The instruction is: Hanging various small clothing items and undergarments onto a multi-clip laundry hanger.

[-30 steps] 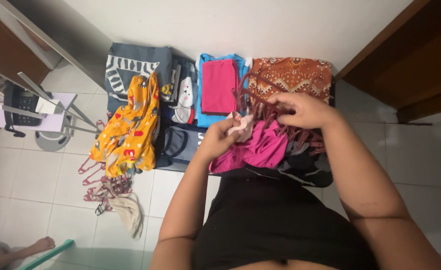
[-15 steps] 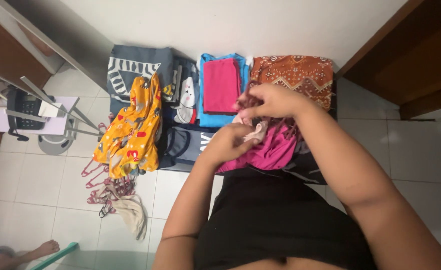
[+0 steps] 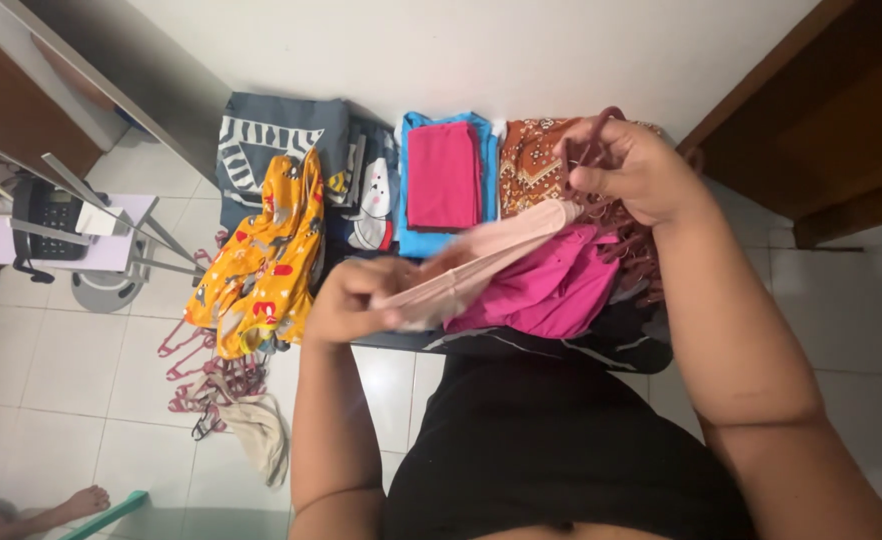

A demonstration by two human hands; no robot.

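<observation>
The left hand [image 3: 356, 300] was curled shut around the near end of a pale pink cloth [image 3: 481, 262], and the right hand [image 3: 629, 168] pinched the cloth's far end between its fingers while also gripping a dark red plastic hanger [image 3: 601, 135]. The cloth ran stretched between the two hands, slanting from near left up to far right, just above a crumpled magenta garment [image 3: 551, 290]. Beyond the hands lay folded clothes in a row: a brown patterned cloth [image 3: 526, 165] on the right, a pink folded piece [image 3: 443, 175] resting on a blue one [image 3: 423, 240] in the middle, and a grey garment with white stripes [image 3: 271, 135] on the left. A yellow printed garment [image 3: 261, 260] hung over the left edge, with a heap of hangers [image 3: 201, 360] on the white tiled floor [image 3: 51, 370] below it. A telephone [image 3: 46, 210] sat on a small stand at the far left.
</observation>
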